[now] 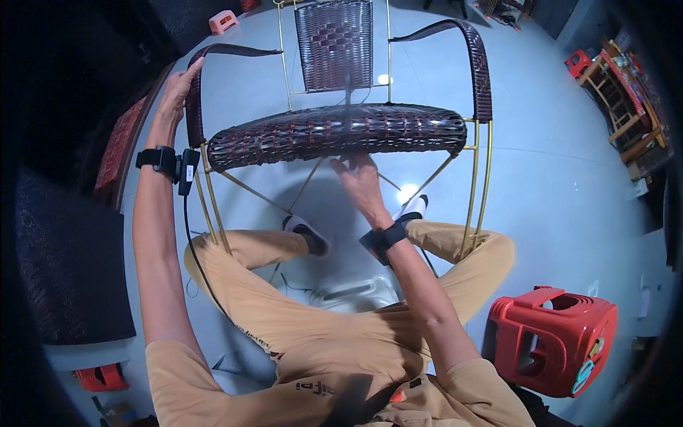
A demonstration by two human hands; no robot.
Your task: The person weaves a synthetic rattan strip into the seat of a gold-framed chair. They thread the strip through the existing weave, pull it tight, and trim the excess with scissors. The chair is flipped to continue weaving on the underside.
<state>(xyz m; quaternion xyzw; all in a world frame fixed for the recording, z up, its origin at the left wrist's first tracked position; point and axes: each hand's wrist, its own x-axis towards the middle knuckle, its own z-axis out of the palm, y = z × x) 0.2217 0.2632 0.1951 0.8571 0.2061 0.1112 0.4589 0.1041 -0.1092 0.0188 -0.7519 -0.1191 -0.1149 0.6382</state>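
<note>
A chair of dark woven strands on a brass-coloured tube frame stands between my knees, with its backrest [334,43], curved armrests [478,85] and woven seat [270,135]. My left hand [178,92] is closed on the chair's left armrest. My right hand [359,181] is at the middle of the seat's front edge, fingers bent, with their tips partly hidden. What, if anything, they pinch is unclear. A blurred dark vertical streak runs across the seat above that hand, possibly a strand in motion.
A red plastic stool [526,327] with teal-handled scissors [583,373] is by my right knee. A wooden rack [612,99] stands at the right, a small pink stool [223,23] at the back left. A dark mat [78,285] lies left of my arm.
</note>
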